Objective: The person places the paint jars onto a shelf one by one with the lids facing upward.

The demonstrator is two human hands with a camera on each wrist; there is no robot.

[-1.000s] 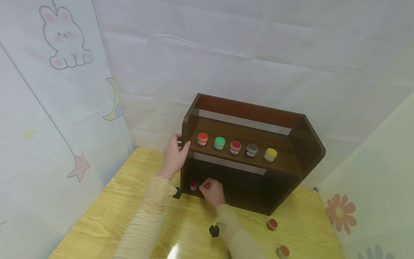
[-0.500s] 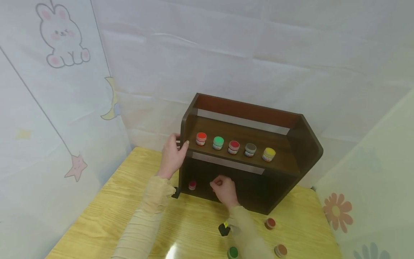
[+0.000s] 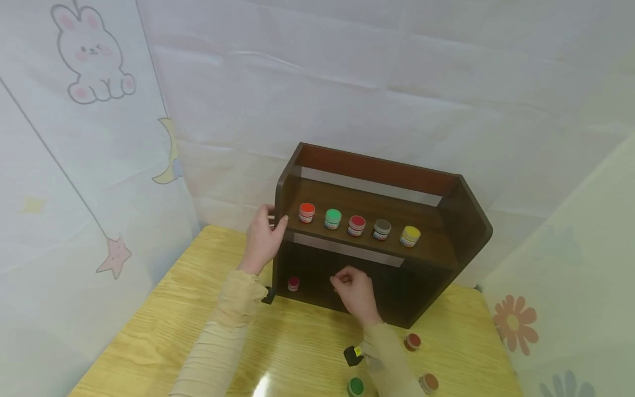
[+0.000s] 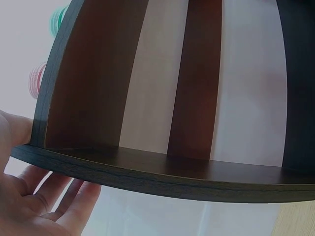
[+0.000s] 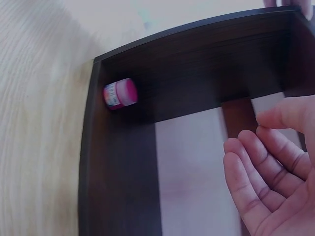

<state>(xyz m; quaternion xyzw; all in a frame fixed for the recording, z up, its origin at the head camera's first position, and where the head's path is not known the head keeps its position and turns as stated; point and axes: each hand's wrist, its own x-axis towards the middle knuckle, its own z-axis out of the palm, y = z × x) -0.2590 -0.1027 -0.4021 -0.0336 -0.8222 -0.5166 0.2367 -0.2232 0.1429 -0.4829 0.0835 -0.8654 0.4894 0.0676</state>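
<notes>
A dark brown two-tier wooden shelf [image 3: 446, 231] stands on the table. My left hand [image 3: 262, 238] grips its left side panel [image 4: 147, 179], thumb on the inner side and fingers outside. In front of the lower tier, my right hand [image 3: 358, 292] hovers with loosely bent fingers [image 5: 239, 179], thumb near the index fingertip, holding nothing. A crimson-lidded paint jar [image 3: 293, 284] stands at the lower tier's left end. Along the upper tier runs a row of paint jars: orange-red [image 3: 306, 213], mint green [image 3: 333, 219], crimson [image 3: 356, 226], grey [image 3: 382, 229] and yellow [image 3: 410, 236].
On the yellow wood-grain table [image 3: 149, 336] lie a dark red jar [image 3: 412, 342], a brown jar [image 3: 429, 382] and a green jar [image 3: 355, 386], close to my right forearm. A pale printed cloth [image 3: 347, 82] hangs behind the shelf and at both sides.
My right hand has drawn away to the right from the crimson jar in the lower tier. My left hand keeps its grip on the shelf. The green jar has come into view.
</notes>
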